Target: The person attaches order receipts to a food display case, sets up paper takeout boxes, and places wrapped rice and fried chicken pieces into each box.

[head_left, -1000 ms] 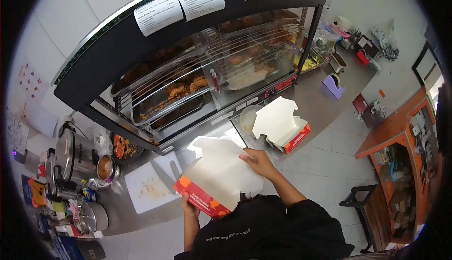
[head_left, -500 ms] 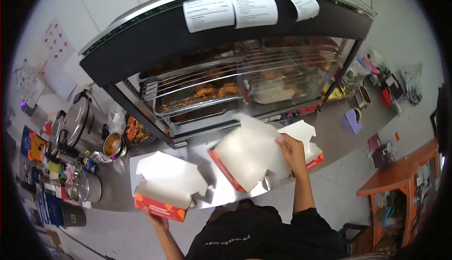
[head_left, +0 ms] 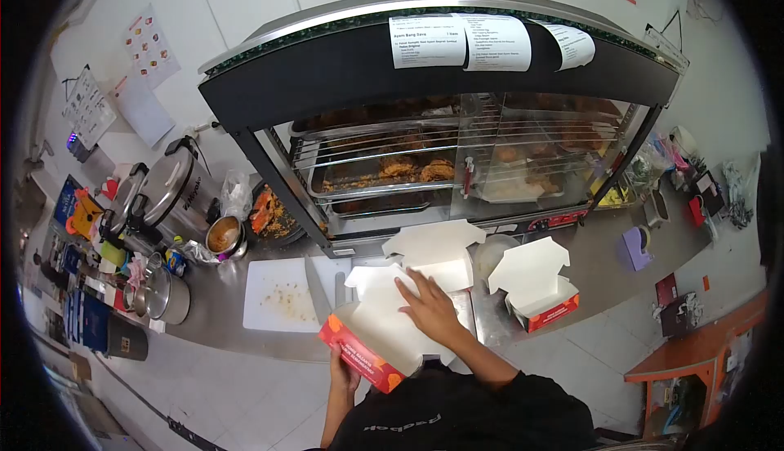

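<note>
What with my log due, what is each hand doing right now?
Left hand: closed, holding the nearest box by its red side.
Right hand: open, fingers spread over that box's white inside.

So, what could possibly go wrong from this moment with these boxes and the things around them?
The held box appears close to the knife on the cutting board; moving it might knock the knife. The left hand supports its printed side, so pressing with the right hand could tip it. The right-hand box seems near the counter's front edge and might be pushed off.
</note>
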`<state>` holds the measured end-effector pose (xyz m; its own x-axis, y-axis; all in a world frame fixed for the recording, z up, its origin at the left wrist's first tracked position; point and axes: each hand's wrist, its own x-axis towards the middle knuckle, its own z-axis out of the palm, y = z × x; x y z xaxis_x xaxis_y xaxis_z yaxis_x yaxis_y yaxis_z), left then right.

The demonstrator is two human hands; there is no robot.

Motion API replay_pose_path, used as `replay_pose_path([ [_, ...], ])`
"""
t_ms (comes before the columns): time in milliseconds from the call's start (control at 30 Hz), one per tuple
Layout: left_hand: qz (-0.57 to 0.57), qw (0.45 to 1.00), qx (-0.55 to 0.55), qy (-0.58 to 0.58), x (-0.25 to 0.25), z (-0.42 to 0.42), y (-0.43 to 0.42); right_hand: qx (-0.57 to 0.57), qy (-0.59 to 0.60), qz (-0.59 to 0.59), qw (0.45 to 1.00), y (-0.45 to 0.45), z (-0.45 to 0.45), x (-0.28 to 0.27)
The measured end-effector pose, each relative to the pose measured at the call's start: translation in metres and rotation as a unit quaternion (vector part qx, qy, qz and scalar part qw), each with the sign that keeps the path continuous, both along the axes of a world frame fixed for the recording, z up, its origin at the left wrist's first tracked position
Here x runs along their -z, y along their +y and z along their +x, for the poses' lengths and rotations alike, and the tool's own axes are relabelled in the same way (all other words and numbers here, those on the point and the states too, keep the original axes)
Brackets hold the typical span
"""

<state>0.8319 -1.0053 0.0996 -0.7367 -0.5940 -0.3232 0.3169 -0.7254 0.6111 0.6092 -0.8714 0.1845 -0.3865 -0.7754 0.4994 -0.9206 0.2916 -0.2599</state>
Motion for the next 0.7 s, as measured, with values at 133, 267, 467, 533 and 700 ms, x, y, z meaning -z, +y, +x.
replay_pose_path([
  [133,-0.017,0.999,0.037,-0.029,-0.007,-0.018,0.011,0.058,-0.177,-0.121,0.975,0.030,0.016,-0.003],
  [267,-0.023,0.996,0.080,-0.033,0.019,-0.014,0.005,0.114,-0.302,-0.189,0.927,0.067,0.004,0.017],
  [467,-0.054,0.993,0.099,0.046,0.000,-0.026,0.026,0.116,-0.482,-0.244,0.834,0.111,-0.010,0.029],
  [533,-0.054,0.990,0.113,0.070,-0.003,-0.031,0.033,0.136,-0.500,-0.251,0.818,0.121,-0.012,0.020],
  [700,-0.055,0.985,0.128,0.100,0.001,-0.030,0.045,0.149,-0.498,-0.253,0.816,0.134,-0.016,-0.005],
])
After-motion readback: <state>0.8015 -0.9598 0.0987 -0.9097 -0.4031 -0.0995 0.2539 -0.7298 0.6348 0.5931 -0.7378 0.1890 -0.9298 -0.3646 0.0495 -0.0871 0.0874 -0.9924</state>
